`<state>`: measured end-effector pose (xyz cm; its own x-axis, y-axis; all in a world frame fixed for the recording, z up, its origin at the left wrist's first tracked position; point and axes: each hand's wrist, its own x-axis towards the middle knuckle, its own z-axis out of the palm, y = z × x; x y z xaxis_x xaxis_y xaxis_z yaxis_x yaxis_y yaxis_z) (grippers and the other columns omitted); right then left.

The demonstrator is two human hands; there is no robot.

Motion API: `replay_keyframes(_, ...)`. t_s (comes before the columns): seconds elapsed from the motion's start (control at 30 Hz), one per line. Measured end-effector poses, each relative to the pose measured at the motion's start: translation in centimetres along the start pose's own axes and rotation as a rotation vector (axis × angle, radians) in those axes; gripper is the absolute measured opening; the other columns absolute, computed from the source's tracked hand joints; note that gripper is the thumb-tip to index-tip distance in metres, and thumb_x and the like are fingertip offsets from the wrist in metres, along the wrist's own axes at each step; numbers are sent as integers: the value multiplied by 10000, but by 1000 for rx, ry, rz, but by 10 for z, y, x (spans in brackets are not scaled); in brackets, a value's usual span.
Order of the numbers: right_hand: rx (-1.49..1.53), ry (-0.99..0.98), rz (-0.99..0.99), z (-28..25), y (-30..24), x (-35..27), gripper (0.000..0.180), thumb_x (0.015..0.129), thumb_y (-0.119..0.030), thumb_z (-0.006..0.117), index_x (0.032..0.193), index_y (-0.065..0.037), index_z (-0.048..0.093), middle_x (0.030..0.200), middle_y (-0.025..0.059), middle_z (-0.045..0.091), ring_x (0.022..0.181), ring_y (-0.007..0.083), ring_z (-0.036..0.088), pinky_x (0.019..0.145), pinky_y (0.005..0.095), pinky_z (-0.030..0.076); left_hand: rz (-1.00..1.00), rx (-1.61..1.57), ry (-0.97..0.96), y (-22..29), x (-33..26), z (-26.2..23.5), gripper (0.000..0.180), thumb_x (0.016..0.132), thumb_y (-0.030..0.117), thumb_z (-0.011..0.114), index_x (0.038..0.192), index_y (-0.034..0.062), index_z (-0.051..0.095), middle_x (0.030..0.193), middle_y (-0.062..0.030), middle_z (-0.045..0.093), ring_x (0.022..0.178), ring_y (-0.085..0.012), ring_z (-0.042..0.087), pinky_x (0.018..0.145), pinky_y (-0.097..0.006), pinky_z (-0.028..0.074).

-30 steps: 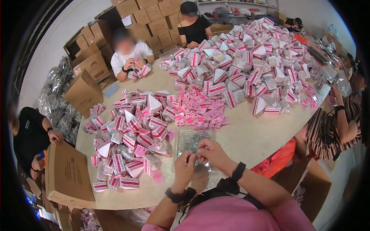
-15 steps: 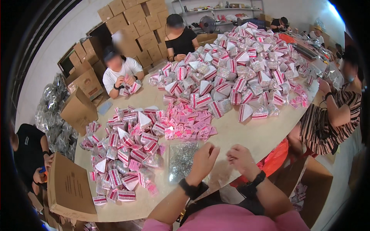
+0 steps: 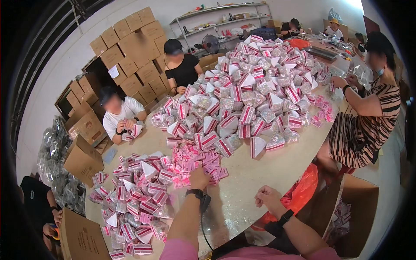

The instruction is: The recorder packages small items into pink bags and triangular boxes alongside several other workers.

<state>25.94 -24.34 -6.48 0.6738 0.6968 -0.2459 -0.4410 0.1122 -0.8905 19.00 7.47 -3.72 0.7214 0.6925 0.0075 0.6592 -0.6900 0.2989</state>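
My left hand (image 3: 199, 177) reaches onto a heap of small pink cards (image 3: 184, 158) in the middle of the table. Its back is towards me, so I cannot see what the fingers do. My right hand (image 3: 268, 198) is held above the table's near edge with curled fingers; anything in them is too small or hidden to name. Left of my left forearm lies a pile of clear filled bags with pink-and-white folded header cards (image 3: 149, 188). Shiny clear plastic (image 3: 212, 221) shows beside that forearm.
A bigger mound of similar bags (image 3: 255, 95) covers the table's far side. Several people sit around it. Open cardboard boxes stand at the left edge (image 3: 82, 236) and low on the right (image 3: 357, 216). A red plastic bag (image 3: 303, 186) hangs by the table edge near my right hand.
My left hand has moved away from my right hand, forward and left onto the pink cards. My right hand remains near the table edge. The view has shifted slightly.
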Motion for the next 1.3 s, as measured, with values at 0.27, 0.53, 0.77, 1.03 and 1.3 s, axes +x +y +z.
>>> replay_keyframes(0.27,36,0,-22,-1,6,3,54,849,-45,554,877,-15,520,720,82,590,573,163,588,498,268,470,234,-242,287,17,-23,-51,542,650,175,720,1141,14,558,996,-188,629,925,-357,593,829,-401,461)
replay_keyframes(0.53,318,-72,-80,16,-26,-18,78,848,-50,583,880,-43,513,727,65,569,608,152,559,561,275,452,317,-717,31,81,-134,-80,584,699,70,730,1236,42,504,1058,-104,593,962,-226,570,832,-324,458)
replay_keyframes(0.77,463,-118,-14,30,-50,-51,65,877,-85,581,922,-56,544,900,74,594,838,167,577,750,311,461,444,-633,-71,104,-190,-65,566,721,78,728,1238,43,500,1098,-106,580,970,-211,565,831,-342,458)
replay_keyframes(1.03,650,-212,-127,39,-68,-69,58,884,-103,574,922,-62,556,1021,81,596,955,192,569,878,328,428,480,-593,-123,107,-216,-63,542,729,102,721,1207,-5,491,1077,-149,571,972,-281,562,859,-369,444)
replay_keyframes(1.3,454,-177,-122,58,-87,-91,75,873,-89,585,892,-41,531,917,97,611,860,209,611,720,283,480,688,-592,139,134,-220,-95,369,760,120,692,1088,29,549,1021,-139,580,954,-311,546,831,-377,446)
